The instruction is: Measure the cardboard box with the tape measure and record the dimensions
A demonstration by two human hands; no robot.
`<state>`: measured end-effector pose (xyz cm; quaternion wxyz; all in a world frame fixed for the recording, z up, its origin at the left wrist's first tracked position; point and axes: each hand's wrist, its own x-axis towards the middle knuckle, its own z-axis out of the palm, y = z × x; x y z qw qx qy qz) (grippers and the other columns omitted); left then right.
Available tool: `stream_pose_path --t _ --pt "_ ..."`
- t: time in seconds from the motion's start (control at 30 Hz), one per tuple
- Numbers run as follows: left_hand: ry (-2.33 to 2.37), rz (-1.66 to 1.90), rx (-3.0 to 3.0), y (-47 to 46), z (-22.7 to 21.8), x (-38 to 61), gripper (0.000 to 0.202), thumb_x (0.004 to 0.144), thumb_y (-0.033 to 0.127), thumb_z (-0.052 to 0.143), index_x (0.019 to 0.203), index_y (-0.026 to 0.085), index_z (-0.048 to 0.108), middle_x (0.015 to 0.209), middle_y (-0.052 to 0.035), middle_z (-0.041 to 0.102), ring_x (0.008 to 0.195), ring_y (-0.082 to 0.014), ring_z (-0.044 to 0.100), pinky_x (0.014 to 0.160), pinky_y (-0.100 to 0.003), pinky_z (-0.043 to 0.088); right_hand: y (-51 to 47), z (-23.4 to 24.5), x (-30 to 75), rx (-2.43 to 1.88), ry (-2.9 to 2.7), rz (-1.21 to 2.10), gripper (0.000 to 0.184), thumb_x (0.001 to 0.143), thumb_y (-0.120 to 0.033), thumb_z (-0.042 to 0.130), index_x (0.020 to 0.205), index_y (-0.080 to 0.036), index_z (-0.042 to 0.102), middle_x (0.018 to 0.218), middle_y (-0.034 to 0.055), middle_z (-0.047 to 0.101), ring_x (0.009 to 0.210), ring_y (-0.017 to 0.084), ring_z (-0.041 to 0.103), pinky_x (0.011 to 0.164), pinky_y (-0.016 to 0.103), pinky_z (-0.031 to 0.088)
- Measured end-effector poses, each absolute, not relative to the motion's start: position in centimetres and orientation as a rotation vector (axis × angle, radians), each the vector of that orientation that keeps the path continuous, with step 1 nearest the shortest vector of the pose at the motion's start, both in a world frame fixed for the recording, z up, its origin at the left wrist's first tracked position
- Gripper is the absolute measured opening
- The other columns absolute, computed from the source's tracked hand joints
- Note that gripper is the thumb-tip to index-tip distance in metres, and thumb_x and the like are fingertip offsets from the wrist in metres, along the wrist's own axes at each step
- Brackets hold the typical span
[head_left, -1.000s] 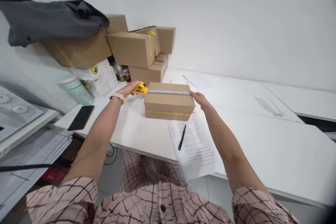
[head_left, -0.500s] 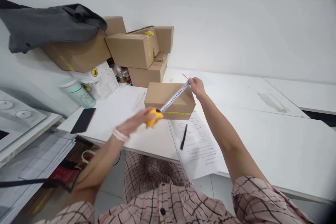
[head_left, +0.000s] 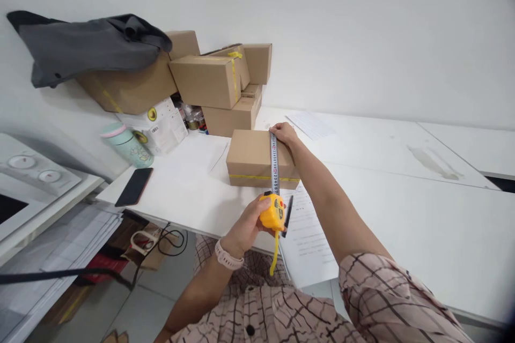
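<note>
My left hand (head_left: 254, 218) is wrapped round a yellow tape measure (head_left: 273, 211), in front of the cardboard box (head_left: 249, 150) and over the table's front edge. A yellow strap hangs below the case. Its white blade (head_left: 274, 163) runs out across the top of the box, from the near side to the far edge. There my right hand (head_left: 284, 133) pinches the blade's end against the box. Yellow tape runs along the near side of the box. A black pen (head_left: 288, 215) lies beside the tape measure, partly hidden by it, on a printed sheet (head_left: 309, 246).
Stacked cardboard boxes (head_left: 205, 80) stand at the back left, a dark grey garment (head_left: 96, 45) over one. A mint tumbler (head_left: 131, 147) and a phone (head_left: 134, 187) are on the table's left. Another sheet (head_left: 311, 124) lies behind my right hand.
The blade was slanted over the box and now runs nearly straight from front to back. My left hand moved right and towards me with the case; my right hand moved left along the far edge.
</note>
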<state>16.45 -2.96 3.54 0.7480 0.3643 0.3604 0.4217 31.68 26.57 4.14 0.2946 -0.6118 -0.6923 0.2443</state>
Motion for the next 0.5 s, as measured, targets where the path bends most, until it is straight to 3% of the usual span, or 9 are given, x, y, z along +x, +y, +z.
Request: stream_pose_path --t 0.23,0.37,0.5 --pt "0.821 0.933 0.822 -3.1 3.4 17.4 0.050 0.076 0.060 0.066 0.104 0.020 0.060 0.100 -0.0095 0.067 0.067 -0.0197 0.071 0.048 -0.026 0.048 25.8 4.7 31.4 -1.618 -1.856 0.669 0.026 0.085 -0.046 0.059 0.086 -0.022 0.068 0.092 0.0070 0.072 0.095 0.026 0.060 0.101 0.047 0.040" --pt "0.841 0.985 0.914 -2.8 3.1 15.5 0.048 0.079 0.058 0.064 0.107 0.020 0.060 0.099 -0.0084 0.067 0.071 -0.0214 0.071 0.051 -0.028 0.050 25.0 5.7 33.2 -1.362 -1.631 0.864 0.050 0.089 -0.066 0.049 0.101 -0.020 0.066 0.107 0.0092 0.071 0.101 0.023 0.059 0.101 0.041 0.043" --pt "1.002 1.274 1.025 -1.9 1.6 11.4 0.057 0.073 0.050 0.075 0.117 0.025 0.051 0.108 -0.0060 0.065 0.077 -0.0186 0.068 0.062 -0.031 0.056 22.1 5.2 37.6 -1.306 -1.343 0.824 0.066 0.088 -0.076 0.038 0.111 -0.020 0.065 0.117 0.0132 0.068 0.113 0.024 0.059 0.103 0.039 0.044"
